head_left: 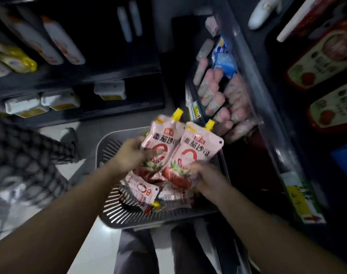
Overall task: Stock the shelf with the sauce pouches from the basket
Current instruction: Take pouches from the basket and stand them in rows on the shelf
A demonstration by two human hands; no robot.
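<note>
A grey slotted basket (pixel 129 216) stands on the floor in front of my knees, with several pink sauce pouches (pixel 144 191) lying in it. My left hand (pixel 129 153) grips one pink pouch with a yellow cap (pixel 162 139) by its lower left side. My right hand (pixel 206 177) holds a second such pouch (pixel 198 151) by its bottom edge. Both pouches are raised above the basket, caps pointing away from me. To the right, a dark shelf (pixel 253 80) holds a row of similar pink pouches (pixel 224 107). The picture is blurred by motion.
Left shelves carry white bottles (pixel 60 40), a yellow pack (pixel 16 60) and white tubs (pixel 60 99). Blue packs (pixel 224 62) sit behind the shelf pouches. Red packets (pixel 326 56) hang at the far right. Another person's patterned sleeve (pixel 20 159) and shoe (pixel 69 135) are at left.
</note>
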